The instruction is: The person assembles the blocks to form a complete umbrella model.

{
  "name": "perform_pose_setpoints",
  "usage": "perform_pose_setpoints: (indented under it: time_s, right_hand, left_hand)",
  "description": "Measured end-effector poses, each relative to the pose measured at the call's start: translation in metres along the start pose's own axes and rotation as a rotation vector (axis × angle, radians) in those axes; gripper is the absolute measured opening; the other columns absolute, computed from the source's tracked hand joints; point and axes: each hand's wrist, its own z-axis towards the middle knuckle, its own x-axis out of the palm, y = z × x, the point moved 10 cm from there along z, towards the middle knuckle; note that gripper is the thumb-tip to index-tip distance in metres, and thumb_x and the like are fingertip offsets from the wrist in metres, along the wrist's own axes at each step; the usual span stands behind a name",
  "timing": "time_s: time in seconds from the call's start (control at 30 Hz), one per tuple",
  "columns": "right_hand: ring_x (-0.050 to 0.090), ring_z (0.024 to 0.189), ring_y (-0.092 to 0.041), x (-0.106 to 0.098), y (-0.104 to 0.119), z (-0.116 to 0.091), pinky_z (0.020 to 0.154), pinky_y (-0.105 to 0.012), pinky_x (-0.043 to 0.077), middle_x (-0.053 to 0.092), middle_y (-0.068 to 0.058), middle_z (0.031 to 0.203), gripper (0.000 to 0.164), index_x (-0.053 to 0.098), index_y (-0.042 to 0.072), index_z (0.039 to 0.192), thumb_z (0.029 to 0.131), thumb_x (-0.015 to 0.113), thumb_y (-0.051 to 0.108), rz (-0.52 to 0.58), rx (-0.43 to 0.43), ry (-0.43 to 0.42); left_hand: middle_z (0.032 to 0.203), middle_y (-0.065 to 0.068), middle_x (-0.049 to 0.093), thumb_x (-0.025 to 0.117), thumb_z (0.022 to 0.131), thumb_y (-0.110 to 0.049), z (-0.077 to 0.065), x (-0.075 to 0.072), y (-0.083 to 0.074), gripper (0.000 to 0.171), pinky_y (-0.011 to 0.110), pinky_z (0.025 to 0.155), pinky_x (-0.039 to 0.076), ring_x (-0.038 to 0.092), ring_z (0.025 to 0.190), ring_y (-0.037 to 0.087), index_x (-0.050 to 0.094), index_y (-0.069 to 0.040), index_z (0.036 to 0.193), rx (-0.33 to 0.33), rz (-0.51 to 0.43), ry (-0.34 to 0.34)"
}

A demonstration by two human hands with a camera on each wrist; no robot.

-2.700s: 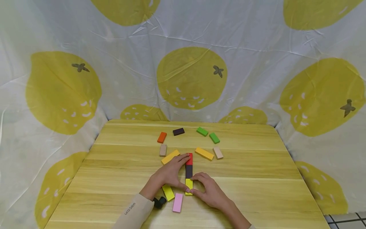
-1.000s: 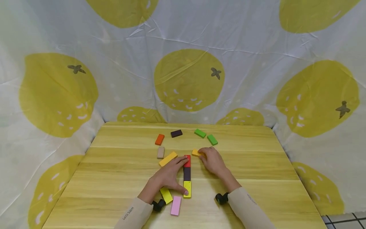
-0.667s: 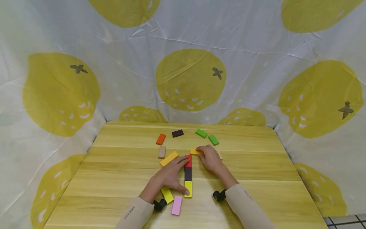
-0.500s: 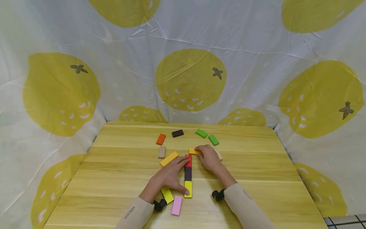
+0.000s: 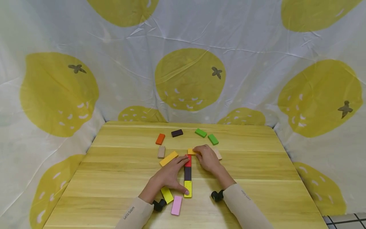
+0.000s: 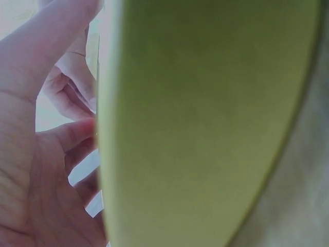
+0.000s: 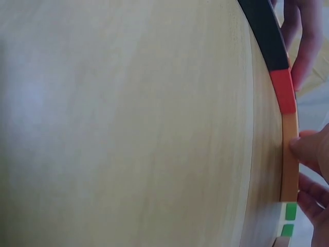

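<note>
Yellow-orange block (image 5: pixel 190 151) against red block (image 5: pixel 187 163)

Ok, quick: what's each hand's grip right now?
Left hand: open, touching the red block and the yellow block in line with it.
Right hand: closed, pinching an orange-yellow block.
</note>
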Motion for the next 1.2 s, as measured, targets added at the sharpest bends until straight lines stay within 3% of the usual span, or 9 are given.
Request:
perform_pose_setpoints:
  time_s: [0.4, 0.73, 0.93, 1.2]
  right_hand:
    - [0.062, 0.125, -0.027, 0.003, 0.002, -0.002, 0.109, -0.045, 0.051, 0.072, -0.006, 0.128, 0.024, 0.076, 0.01, 0.122, 0.099, 0.067, 0.008, -0.022, 0.016, 0.013]
    - [0.06, 0.125, -0.028, 0.001, 0.006, -0.005, 0.104, -0.046, 0.054, 0.066, -0.008, 0.134, 0.027, 0.071, 0.008, 0.126, 0.099, 0.067, 0.011, -0.055, -0.013, -0.012]
    - [0.052, 0.137, -0.027, 0.006, 0.008, -0.015, 0.114, -0.05, 0.045, 0.059, -0.008, 0.144, 0.051, 0.063, 0.009, 0.139, 0.099, 0.067, 0.04, -0.064, -0.019, 0.063]
    - [0.04, 0.149, -0.031, 0.008, 0.021, -0.031, 0.118, -0.057, 0.038, 0.044, -0.008, 0.16, 0.098, 0.047, 0.011, 0.154, 0.082, 0.068, 0.073, -0.092, -0.112, 0.151]
  left_hand:
    - [0.171, -0.008, 0.023, 0.086, 0.056, -0.079, -0.001, 0.0, 0.0, 0.135, 0.045, 0.124, 0.035, 0.027, 0.157, 0.021, 0.028, -0.022, 0.165, 0.008, 0.001, -0.002]
    - [0.171, -0.007, 0.023, 0.085, 0.056, -0.08, 0.001, 0.001, 0.0, 0.136, 0.044, 0.124, 0.035, 0.027, 0.157, 0.02, 0.028, -0.022, 0.165, 0.007, 0.014, 0.002]
    - [0.172, -0.007, 0.023, 0.084, 0.057, -0.08, 0.001, 0.002, 0.0, 0.135, 0.046, 0.124, 0.035, 0.027, 0.157, 0.021, 0.027, -0.023, 0.165, 0.013, 0.017, 0.003]
    - [0.171, -0.006, 0.024, 0.082, 0.057, -0.083, 0.0, 0.001, 0.0, 0.136, 0.045, 0.123, 0.036, 0.029, 0.156, 0.02, 0.027, -0.021, 0.165, 0.016, 0.031, -0.007]
